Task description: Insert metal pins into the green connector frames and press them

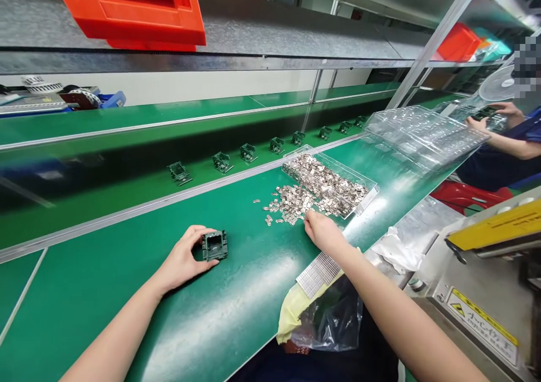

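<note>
Our left hand (188, 255) grips the dark green plastic housing (215, 247), left of the loose metal pieces (291, 204). Right hand (323, 231) curls at the pile's near edge; can't tell if it's got one. Risk: a careless forearm could knock the silvery gridded sheet (316, 276) off our near edge.

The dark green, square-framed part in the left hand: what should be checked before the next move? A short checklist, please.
1. Dark green, square-framed part held by the left hand: ok, between thumb and fingers.
2. Its central opening uncovered: ok, no finger lies over it.
3. Right hand beside the loose pile of small silvery metal pieces: ok.
4. A piece between the right fingertips: cannot tell.
5. All pieces inside the clear rectangular plastic tray: not ok, many lie on the green bench.
</note>
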The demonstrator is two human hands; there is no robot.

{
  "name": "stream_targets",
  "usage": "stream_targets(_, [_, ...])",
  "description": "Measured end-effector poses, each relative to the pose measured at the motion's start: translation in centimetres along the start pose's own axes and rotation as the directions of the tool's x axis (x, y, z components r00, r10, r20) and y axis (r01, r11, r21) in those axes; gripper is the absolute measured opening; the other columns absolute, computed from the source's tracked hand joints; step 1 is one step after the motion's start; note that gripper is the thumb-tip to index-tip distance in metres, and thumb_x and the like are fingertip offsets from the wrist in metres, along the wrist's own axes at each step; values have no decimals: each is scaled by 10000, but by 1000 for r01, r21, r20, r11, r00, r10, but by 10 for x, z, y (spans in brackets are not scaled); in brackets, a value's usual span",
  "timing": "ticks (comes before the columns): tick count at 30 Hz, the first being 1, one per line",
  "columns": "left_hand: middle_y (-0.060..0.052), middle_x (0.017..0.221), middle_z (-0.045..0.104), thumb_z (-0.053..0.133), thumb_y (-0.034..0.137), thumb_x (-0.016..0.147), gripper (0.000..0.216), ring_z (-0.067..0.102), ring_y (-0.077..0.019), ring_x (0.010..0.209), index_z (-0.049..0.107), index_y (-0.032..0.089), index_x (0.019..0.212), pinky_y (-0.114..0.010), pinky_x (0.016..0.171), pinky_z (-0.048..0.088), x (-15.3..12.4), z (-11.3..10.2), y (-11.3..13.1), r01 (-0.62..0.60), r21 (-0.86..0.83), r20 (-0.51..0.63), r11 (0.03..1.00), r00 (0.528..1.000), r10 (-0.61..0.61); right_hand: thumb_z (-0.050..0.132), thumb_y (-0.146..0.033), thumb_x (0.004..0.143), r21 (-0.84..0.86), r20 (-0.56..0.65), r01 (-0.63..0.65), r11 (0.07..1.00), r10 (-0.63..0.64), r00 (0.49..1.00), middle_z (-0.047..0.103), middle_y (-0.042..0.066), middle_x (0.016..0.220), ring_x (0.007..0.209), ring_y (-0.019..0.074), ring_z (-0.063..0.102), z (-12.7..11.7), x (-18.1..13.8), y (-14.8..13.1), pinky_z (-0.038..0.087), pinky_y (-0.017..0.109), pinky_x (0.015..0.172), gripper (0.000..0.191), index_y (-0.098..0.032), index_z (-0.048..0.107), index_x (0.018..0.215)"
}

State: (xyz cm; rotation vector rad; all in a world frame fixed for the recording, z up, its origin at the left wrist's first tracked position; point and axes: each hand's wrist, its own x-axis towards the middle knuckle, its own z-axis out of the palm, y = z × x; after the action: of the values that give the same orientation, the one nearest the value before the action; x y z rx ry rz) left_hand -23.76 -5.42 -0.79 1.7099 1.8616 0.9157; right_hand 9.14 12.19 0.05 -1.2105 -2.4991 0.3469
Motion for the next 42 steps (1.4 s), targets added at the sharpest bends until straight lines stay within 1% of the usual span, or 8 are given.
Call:
stream_targets(3, [-95,1134,594,775,391,638,546,654,-255,995,527,199,1085,-421,879,556,-2,15,13,125,-344,-1,931,991,-133,410,-236,926,260,-77,-21,965,42,996,625,41,724,642,191,634,-3,-21,-7,503,293,621,106,-206,474,847])
stream_targets(6, [-89,1082,643,832,324,589,597,678,-226,951,482,187,1053,-366,858,571,-3,37,38,193,-640,7,744,969,-246,414,-395,960,477,-86,-23,879,73,994,654,25,707,627,169,671,-5,-46,-19,541,260,580,222,-203,508,902])
stream_targets(11, [-37,947,677,844,227,615,604,674,-126,716,444,203,1066,-225,622,578,-4,82,97,252,-839,151,482,959,-240,625,-462,859,846,21,-131,516,214,977,709,73,782,737,220,704,-18,-81,-38,588,322,641,313,-163,669,942])
stream_targets(13, [-28,932,671,826,219,650,572,670,-115,702,441,212,1073,-201,597,563,-6,98,116,273,-861,217,429,960,-175,681,-451,817,885,22,-144,444,268,963,705,76,858,768,231,704,-24,-94,-42,592,325,634,286,-183,720,910])
stream_targets(21, [-10,976,628,738,152,743,515,644,-101,843,481,261,1176,-218,802,533,-20,135,130,148,-904,180,402,983,44,766,-289,750,879,-167,-98,467,494,853,675,27,733,624,166,615,-16,-132,-61,520,267,565,117,-213,727,830])
stream_targets(25, [-9,982,617,712,153,770,512,632,-102,846,475,281,1206,-216,802,523,-26,137,125,149,-896,195,418,978,68,724,-223,792,826,-232,-45,562,411,882,668,23,762,683,173,613,-9,-133,-71,497,272,606,14,-230,725,780])
stream_targets(30, [-30,1015,612,699,196,791,484,634,-132,886,480,280,1215,-241,812,524,-28,137,123,148,-884,199,443,978,69,624,-199,855,803,-217,-32,594,343,914,668,38,848,764,193,622,-4,-130,-79,500,302,674,131,-237,715,941])
stream_targets(42, [-36,976,618,659,268,834,372,624,-133,876,507,256,1174,-218,769,511,-29,138,128,126,-851,183,509,981,63,667,-241,802,757,-204,-193,624,507,838,640,3,774,668,164,579,15,-129,-92,429,267,603,204,-219,543,964])
